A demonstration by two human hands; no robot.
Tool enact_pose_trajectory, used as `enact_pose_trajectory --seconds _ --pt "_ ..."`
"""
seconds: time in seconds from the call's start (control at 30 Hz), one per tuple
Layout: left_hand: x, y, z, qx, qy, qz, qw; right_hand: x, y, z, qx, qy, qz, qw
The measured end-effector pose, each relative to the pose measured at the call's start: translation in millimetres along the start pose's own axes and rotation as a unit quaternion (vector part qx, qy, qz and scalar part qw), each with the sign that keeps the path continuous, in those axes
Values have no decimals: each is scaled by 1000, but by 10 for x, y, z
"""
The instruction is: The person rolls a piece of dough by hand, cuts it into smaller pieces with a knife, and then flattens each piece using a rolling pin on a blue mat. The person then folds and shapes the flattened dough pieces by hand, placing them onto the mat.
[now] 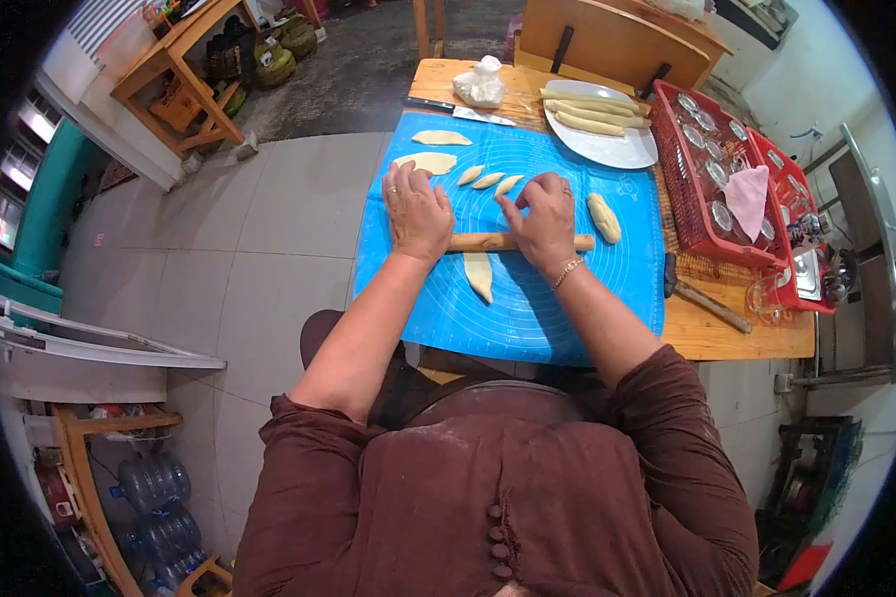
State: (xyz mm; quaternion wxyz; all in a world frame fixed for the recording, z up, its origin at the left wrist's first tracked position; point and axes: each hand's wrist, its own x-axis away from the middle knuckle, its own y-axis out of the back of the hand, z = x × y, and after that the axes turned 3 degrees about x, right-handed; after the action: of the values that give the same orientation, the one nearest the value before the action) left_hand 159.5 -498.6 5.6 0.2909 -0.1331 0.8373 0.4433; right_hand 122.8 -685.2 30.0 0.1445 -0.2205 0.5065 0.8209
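Observation:
On the blue mat [428,308], a wooden rolling pin [483,242] lies crosswise over a flat strip of dough [478,277]. My left hand [418,214] is beside the pin's left end, its fingers stretched forward near a flat dough piece [428,162]. My right hand [545,224] is over the right part of the pin, thumb and fingers apart. Several small dough pieces [488,181] lie between the hands, beyond the pin. A twisted dough piece [603,219] rests to the right, and another flat piece [441,137] is at the far left.
Behind the mat are a knife [458,110], a bag of white powder [481,84] and a white plate [612,149] with dough strips. At the right stand a red basket [672,189] of glasses and a hammer-like tool [707,298] on the wooden table [737,345].

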Motion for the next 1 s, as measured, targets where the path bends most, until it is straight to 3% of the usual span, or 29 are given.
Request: enact_pose_trajectory --seconds 0.03,0.13,0.2,0.3,0.37,0.5,0.6,0.77,0.83,0.93,1.0 --pt "-34 -7 1 1 1 0 1000 -7 58 23 1 1 1 1000" --pt "-111 -17 -16 -19 17 -1 1000 77 288 125 -31 129 110 985" --pt "-141 -43 -46 -59 -5 -42 997 176 292 163 -30 159 119 980" --pt "-175 -64 -51 -36 24 -22 999 229 216 71 -32 182 120 975" --pt "-170 -111 -12 -21 12 -23 999 182 145 -47 -63 108 170 977" --pt "-166 17 -42 27 -9 -19 999 -23 165 -175 -76 48 253 963" --pt "-209 215 -90 28 -8 -29 999 -181 276 -215 -219 -86 358 904" --pt "-288 605 -175 60 -42 -61 995 -44 553 -24 -204 -5 308 929" --pt "-237 652 -222 70 -58 -66 994 117 574 52 -146 74 299 940" --pt "-114 608 -297 76 -104 4 992 369 386 13 -133 119 242 954" --pt "45 438 -243 35 -118 115 986 452 319 -23 -114 131 205 963"
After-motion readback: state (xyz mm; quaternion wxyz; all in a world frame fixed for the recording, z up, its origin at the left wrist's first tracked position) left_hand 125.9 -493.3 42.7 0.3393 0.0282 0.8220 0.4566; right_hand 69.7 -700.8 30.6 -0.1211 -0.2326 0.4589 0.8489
